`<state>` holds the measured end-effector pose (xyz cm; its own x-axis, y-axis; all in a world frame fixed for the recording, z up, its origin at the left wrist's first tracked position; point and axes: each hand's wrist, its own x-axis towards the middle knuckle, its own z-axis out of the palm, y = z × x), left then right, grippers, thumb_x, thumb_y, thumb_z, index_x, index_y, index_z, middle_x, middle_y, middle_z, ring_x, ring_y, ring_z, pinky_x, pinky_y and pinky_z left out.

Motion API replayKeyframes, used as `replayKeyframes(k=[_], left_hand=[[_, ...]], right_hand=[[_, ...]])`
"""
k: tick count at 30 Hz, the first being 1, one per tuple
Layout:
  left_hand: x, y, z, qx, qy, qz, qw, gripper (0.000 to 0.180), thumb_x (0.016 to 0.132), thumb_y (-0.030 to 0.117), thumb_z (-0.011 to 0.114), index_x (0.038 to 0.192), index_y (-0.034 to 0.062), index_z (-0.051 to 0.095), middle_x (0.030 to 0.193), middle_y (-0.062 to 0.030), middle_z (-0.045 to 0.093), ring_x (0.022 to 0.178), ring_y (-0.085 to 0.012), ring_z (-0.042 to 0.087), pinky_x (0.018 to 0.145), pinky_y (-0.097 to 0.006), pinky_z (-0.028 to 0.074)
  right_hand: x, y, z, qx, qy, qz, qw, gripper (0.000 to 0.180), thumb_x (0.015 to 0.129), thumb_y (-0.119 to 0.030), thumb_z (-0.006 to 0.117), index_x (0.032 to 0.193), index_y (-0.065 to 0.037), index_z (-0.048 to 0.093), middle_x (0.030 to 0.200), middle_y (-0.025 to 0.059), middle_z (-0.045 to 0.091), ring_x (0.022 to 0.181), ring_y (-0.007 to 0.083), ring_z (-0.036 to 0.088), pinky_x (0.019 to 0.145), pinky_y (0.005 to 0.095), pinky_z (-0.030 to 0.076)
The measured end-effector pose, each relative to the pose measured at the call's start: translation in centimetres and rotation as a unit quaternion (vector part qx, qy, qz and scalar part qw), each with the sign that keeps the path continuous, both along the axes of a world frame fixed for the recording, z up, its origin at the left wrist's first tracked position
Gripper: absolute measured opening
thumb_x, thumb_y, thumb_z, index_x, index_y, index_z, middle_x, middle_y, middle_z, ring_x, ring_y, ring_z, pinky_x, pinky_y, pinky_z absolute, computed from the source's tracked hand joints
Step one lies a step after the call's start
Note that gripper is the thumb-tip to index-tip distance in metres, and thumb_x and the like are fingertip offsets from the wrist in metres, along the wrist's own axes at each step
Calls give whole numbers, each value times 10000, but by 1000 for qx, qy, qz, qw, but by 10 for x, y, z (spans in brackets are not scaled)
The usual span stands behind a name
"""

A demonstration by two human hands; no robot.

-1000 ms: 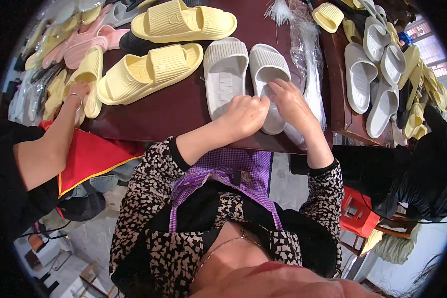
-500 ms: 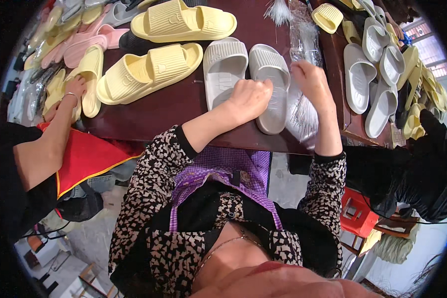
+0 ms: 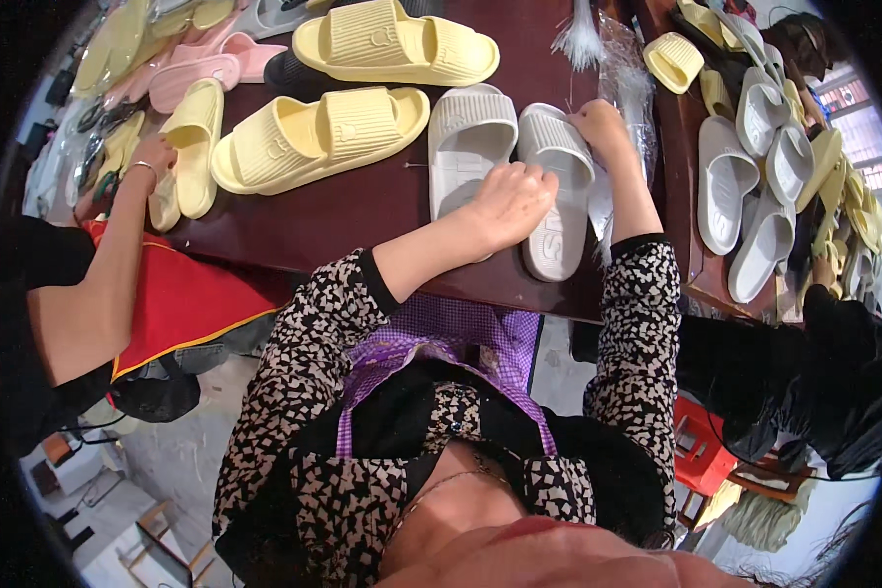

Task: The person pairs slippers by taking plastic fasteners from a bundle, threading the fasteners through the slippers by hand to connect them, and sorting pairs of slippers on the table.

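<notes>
Two light grey slippers, the left one [image 3: 470, 127] and the right one [image 3: 556, 230], lie side by side on the dark red table, toes pointing away from me. My left hand [image 3: 515, 201] is curled closed over the inner edge of the right slipper, beside its strap; what its fingers pinch is hidden. At the outer edge of that slipper's strap is my right hand [image 3: 601, 125], fingers bent together, and I cannot make out anything in them. A clear plastic bag of thin white strands [image 3: 629, 93] lies just past my right hand.
Yellow slippers [image 3: 323, 137] lie to the left, with pink ones [image 3: 196, 80] beyond. At far left, another person's hand [image 3: 155, 155] touches a yellow slipper, with dark-handled scissors [image 3: 108, 186] nearby. More grey slippers [image 3: 723, 181] and yellow ones crowd the right side. A red stool [image 3: 704, 446] stands below.
My right hand has moved farther away and in against the right slipper's strap. My left hand stays between the slippers. The whole view has shifted slightly, and scissors now show by the other person's hand.
</notes>
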<state>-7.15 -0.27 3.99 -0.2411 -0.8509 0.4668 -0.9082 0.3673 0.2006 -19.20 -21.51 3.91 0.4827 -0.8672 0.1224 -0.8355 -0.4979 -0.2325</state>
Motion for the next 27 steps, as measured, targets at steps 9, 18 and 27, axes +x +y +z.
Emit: replayKeyframes(k=[9,18,27], left_hand=[[1,22,14,7,161,-72,984,103,753,114,565,745,11,561,742,-136,588,757,-302,598,670,-402,486],[50,15,7,-14,129,-109,986,84,799,99,561,785,20,538,743,-132,569,759,-321,571,680,-410,468],[60,-5,-8,-62,105,-86,989,78,807,34,515,878,4,509,867,-146,544,828,-326,560,707,-410,462]], right_hand=[[-2,18,7,-33,-157,12,987,194,771,-179,571,856,-26,653,863,235,630,865,395,603,766,449,473],[-13,28,4,-30,-180,8,983,168,785,-154,549,863,-37,641,842,235,627,843,413,594,754,451,469],[26,31,26,61,-296,59,951,139,807,-107,568,860,11,619,702,85,631,677,148,603,624,295,470]])
